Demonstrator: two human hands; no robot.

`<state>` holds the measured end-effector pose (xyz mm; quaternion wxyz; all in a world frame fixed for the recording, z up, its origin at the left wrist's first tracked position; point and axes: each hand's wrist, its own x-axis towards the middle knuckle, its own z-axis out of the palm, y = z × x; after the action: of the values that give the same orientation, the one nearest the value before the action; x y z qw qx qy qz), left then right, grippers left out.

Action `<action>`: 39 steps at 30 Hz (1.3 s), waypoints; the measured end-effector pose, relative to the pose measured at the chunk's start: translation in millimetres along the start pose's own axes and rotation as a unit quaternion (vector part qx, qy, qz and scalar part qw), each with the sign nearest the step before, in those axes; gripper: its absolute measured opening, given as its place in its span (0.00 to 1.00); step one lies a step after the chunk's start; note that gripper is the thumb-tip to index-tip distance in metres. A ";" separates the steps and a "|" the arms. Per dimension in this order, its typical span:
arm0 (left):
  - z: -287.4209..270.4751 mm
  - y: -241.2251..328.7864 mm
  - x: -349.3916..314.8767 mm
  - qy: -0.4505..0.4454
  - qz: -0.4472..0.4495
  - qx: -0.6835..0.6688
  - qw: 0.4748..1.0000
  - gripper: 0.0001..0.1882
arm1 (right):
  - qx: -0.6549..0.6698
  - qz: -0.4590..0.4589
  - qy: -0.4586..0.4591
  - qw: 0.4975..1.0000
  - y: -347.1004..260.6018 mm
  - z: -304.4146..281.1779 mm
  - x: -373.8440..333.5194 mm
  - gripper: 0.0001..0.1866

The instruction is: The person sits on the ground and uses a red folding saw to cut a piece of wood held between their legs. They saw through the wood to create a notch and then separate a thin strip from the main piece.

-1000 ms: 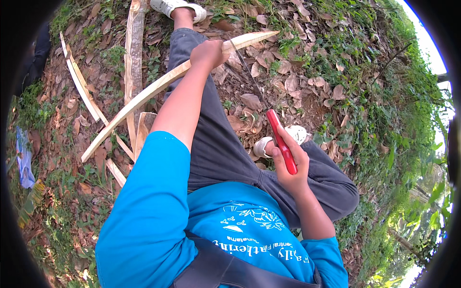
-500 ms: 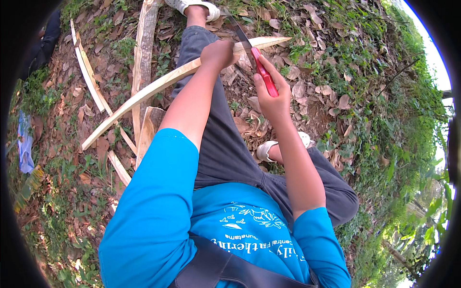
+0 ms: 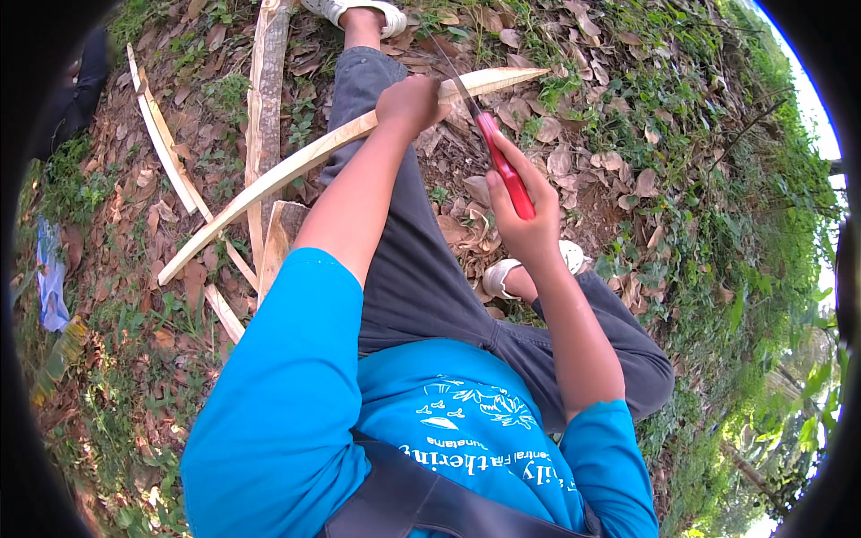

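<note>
A long, curved strip of pale wood slants across my raised trouser leg, its pointed end out to the right. Around it, near that end, my left hand is closed. Just right of those fingers, a thin dark blade crosses the strip. It belongs to a hand saw with a red handle, gripped by my right hand. The blade looks almost edge-on, so its teeth cannot be made out. Whether it has cut into the wood is too small to tell.
Left of my leg lie a long barked piece of timber, a short wood block and narrow split strips. Dry leaves and low plants cover the ground. A blue-white plastic piece lies far left. Dark cloth shows at the upper left.
My right hand has drawn the saw back, down and to the right, and its blade has turned more edge-on. The left hand and the wood strip have barely moved.
</note>
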<state>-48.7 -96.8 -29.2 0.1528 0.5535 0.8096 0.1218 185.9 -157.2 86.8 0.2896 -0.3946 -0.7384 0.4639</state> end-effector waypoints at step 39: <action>11.2 4.9 -0.6 -0.020 0.043 0.009 0.999 0.17 | 0.048 -0.014 0.066 0.997 26.9 33.6 46.9 0.25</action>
<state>-40.0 -95.3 -37.7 0.1590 0.5914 0.7829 0.1096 143.2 -125.7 51.7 0.3627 -0.3993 -0.7004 0.4673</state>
